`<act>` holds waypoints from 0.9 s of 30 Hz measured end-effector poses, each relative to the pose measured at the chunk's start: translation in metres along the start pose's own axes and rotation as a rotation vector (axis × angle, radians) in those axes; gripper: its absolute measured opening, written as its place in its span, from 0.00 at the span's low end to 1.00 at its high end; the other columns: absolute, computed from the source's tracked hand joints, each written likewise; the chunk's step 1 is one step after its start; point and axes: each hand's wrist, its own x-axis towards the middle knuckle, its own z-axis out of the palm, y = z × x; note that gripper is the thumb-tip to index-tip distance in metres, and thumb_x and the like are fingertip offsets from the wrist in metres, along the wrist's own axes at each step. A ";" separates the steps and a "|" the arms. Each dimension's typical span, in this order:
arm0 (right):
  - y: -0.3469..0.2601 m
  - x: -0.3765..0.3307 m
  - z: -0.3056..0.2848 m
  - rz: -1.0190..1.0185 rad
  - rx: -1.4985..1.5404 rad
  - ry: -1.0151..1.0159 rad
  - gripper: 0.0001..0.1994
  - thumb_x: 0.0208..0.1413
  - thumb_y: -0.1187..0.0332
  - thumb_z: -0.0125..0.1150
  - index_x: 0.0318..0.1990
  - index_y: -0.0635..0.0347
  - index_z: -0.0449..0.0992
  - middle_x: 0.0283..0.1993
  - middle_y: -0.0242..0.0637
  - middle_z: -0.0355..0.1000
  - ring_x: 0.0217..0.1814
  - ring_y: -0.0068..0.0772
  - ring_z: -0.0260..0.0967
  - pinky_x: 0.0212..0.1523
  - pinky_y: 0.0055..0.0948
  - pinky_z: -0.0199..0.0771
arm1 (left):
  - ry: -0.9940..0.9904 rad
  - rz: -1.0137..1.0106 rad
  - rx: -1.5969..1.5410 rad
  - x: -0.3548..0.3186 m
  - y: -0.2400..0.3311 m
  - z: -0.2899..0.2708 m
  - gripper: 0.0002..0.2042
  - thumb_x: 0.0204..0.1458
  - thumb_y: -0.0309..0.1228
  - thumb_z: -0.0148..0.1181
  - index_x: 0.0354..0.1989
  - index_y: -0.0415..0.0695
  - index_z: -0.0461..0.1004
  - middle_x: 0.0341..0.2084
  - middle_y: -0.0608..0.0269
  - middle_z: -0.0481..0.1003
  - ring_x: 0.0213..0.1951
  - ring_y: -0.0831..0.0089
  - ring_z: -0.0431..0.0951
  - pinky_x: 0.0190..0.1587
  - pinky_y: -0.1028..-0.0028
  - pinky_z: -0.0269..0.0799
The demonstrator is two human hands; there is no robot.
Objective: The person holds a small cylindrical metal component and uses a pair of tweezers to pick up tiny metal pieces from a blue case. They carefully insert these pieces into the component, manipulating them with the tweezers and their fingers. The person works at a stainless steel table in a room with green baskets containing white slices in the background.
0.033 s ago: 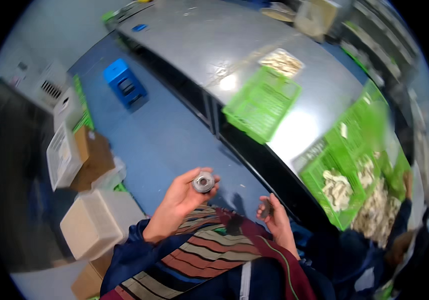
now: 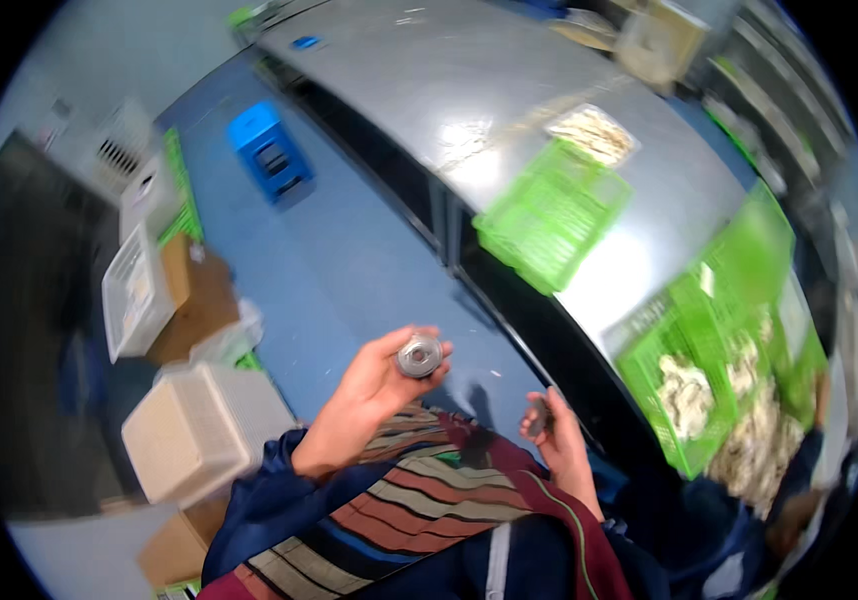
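In the head view, the left hand [image 2: 369,390] is in front of the striped apron [image 2: 429,500], its thumb and fingers curled around a round grey metallic piece [image 2: 419,356] with a dark hole at its centre. The piece sits in that hand, its holed face turned up toward the camera, above the blue floor [image 2: 369,270]. The right hand [image 2: 562,440], to the right and apart from the left, pinches a small dark piece [image 2: 539,416] between thumb and fingers; its exact shape is too blurred to tell.

Farther off to the right stretches a metal table [image 2: 399,90]. A green basket [image 2: 554,215] rests by its near edge, with a shallow clear tray of pale pieces [image 2: 592,133] just beyond it. Nearer on the right, a green crate [image 2: 639,388] contains a pale, lumpy heap [image 2: 686,395]. At the far right edge, another person's hand [image 2: 822,395] is partly visible and blurred.

On the left, a blue stool [image 2: 269,150] stands on the floor, far from the hands. Nearer are a white bin [image 2: 137,300], a brown carton [image 2: 197,290] and a pale tub [image 2: 179,440].
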 end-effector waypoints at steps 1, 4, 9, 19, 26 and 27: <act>0.002 0.013 0.017 -0.036 -0.089 -0.004 0.18 0.58 0.54 0.49 0.39 0.63 0.68 0.21 0.33 0.65 0.23 0.30 0.66 0.23 0.25 0.68 | -0.038 0.035 0.011 0.005 0.021 -0.009 0.15 0.57 0.34 0.46 0.45 0.36 0.66 0.40 0.44 0.69 0.39 0.56 0.71 0.42 0.64 0.70; 0.004 0.046 0.070 0.026 -0.145 -0.008 0.15 0.59 0.58 0.47 0.38 0.64 0.67 0.25 0.37 0.68 0.25 0.30 0.68 0.26 0.26 0.73 | -0.130 0.171 -0.022 0.007 0.073 -0.035 0.14 0.57 0.35 0.45 0.44 0.37 0.66 0.40 0.46 0.70 0.39 0.59 0.72 0.43 0.65 0.70; 0.001 0.105 0.166 0.086 -0.237 -0.010 0.09 0.57 0.67 0.47 0.37 0.65 0.68 0.27 0.40 0.69 0.27 0.35 0.70 0.30 0.31 0.76 | -0.142 0.293 -0.061 0.022 0.171 -0.059 0.13 0.57 0.35 0.44 0.41 0.38 0.68 0.38 0.48 0.71 0.39 0.60 0.72 0.41 0.66 0.71; -0.122 0.236 0.292 -0.551 -0.198 0.168 0.11 0.56 0.67 0.50 0.39 0.67 0.68 0.29 0.42 0.69 0.29 0.34 0.69 0.30 0.29 0.73 | -0.026 0.294 -0.244 0.092 0.342 -0.110 0.14 0.58 0.34 0.43 0.44 0.35 0.66 0.40 0.43 0.69 0.40 0.55 0.70 0.41 0.64 0.71; -0.059 0.400 0.475 0.193 -0.345 -0.156 0.09 0.55 0.71 0.50 0.38 0.70 0.67 0.30 0.46 0.71 0.30 0.38 0.72 0.30 0.30 0.77 | 0.084 0.392 -0.226 0.145 0.498 -0.120 0.14 0.58 0.34 0.42 0.44 0.34 0.65 0.41 0.44 0.68 0.40 0.56 0.70 0.41 0.64 0.70; -0.054 0.414 0.510 0.220 -0.354 -0.226 0.08 0.55 0.72 0.50 0.38 0.69 0.67 0.31 0.46 0.71 0.30 0.37 0.72 0.30 0.30 0.77 | 0.118 0.421 -0.215 0.145 0.521 -0.114 0.14 0.58 0.34 0.42 0.44 0.35 0.65 0.41 0.45 0.67 0.40 0.56 0.69 0.41 0.65 0.70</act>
